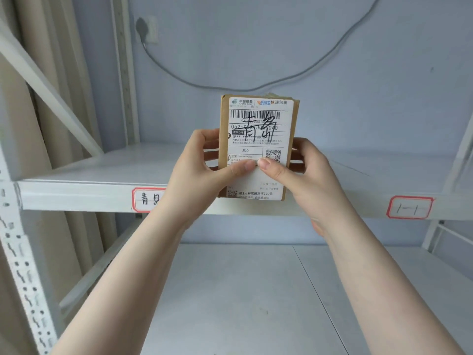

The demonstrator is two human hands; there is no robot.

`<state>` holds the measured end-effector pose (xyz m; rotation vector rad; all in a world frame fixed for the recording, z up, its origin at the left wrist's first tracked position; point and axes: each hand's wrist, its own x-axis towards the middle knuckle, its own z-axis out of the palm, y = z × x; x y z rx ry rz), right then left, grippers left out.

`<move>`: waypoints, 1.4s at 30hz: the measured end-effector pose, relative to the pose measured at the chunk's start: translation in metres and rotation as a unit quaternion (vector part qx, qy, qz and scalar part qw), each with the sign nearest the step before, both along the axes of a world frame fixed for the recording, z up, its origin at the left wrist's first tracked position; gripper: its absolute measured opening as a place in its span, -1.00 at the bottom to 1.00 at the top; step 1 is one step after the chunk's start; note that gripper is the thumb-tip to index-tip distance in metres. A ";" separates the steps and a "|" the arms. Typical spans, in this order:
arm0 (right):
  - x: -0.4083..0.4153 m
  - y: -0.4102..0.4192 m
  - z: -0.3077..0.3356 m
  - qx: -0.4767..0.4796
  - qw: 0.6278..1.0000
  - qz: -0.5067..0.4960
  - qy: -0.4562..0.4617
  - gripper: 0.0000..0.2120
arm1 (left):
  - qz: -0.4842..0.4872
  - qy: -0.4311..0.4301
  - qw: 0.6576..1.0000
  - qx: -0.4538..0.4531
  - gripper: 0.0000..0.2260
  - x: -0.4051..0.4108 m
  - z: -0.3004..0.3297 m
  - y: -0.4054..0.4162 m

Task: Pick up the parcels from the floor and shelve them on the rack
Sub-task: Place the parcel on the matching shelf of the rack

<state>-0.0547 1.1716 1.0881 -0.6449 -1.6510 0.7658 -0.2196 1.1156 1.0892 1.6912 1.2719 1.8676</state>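
Forearms reach up from bottom of frame; left hand (202, 160) and right hand (304, 172) both pinch a small cardboard parcel (257, 147) upright at frame centre, thumbs meeting on its shipping label (258, 129), over the rack's upper shelf (76, 193) front edge.

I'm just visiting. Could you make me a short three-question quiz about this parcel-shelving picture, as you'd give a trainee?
1. True or false: only one hand holds the small brown cardboard parcel with the white shipping label.
2. Multiple choice: the red-bordered tag marked "1-1" is on the front edge of the upper white metal shelf toward A) the left, B) the middle, C) the right.
3. What hangs across the pale blue wall?

Key: 1. False; the left hand and right hand both grip it. 2. C. 3. A grey cable.
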 end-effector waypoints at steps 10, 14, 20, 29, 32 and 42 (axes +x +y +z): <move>-0.027 0.058 0.021 -0.039 0.999 -0.005 -0.027 -0.52 | -0.016 0.006 0.997 -0.074 -0.58 -0.029 0.028 0.057; -0.038 0.081 0.037 -0.073 0.995 0.014 -0.065 -0.61 | -0.016 0.008 0.993 -0.120 -0.56 -0.045 0.044 0.089; -0.058 0.126 0.054 -0.167 0.973 0.055 -0.148 -0.79 | 0.040 0.077 0.973 -0.216 -0.38 -0.065 0.058 0.138; -0.077 0.188 0.062 -0.216 0.956 0.004 -0.196 -0.57 | -0.050 0.203 0.935 -0.287 -0.43 -0.102 0.051 0.198; -0.082 0.198 0.060 -0.216 0.951 0.042 -0.216 -0.51 | -0.017 0.180 0.942 -0.281 -0.39 -0.114 0.046 0.218; -0.096 0.229 0.045 -0.163 0.950 0.046 -0.261 -0.51 | 0.015 0.106 0.958 -0.264 -0.38 -0.131 0.024 0.230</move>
